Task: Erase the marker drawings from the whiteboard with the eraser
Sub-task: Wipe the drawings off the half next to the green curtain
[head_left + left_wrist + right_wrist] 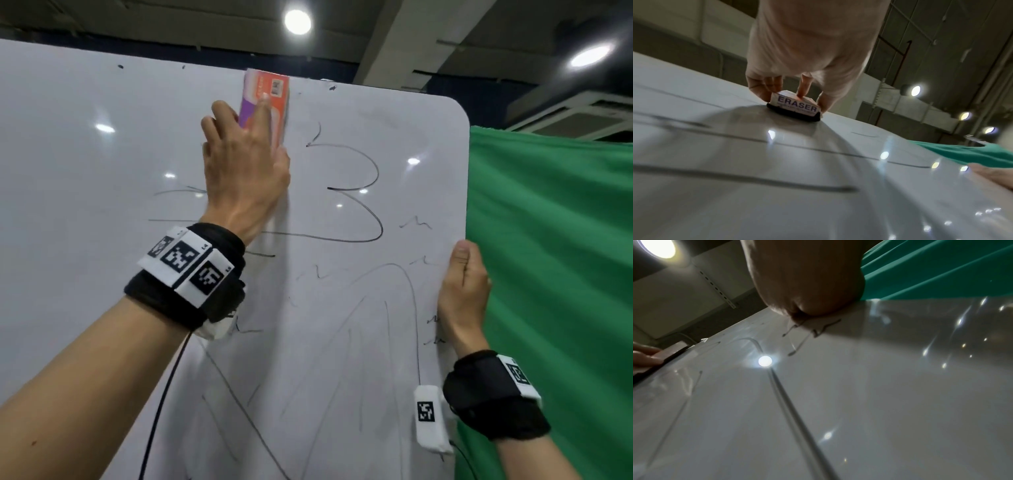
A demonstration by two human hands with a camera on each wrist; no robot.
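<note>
A white whiteboard [102, 240] fills the head view, with black marker lines [363, 192] across its right half. My left hand [245, 161] grips an orange and purple eraser [270, 92] near the board's top edge and presses its black felt against the surface. In the left wrist view the eraser [795, 105] shows the word ERASER, with fingers [803, 87] curled on its top and sides. My right hand [462, 291] grips the board's right edge, thumb on the front face. The right wrist view shows that hand [807, 288] at the edge, above marker squiggles [818, 331].
A green cloth [555, 274] hangs behind the board on the right. Ceiling lights [297, 21] and beams are above. More marker curves [376, 342] cover the board's lower part. A black cable [161, 404] runs down from my left wrist band.
</note>
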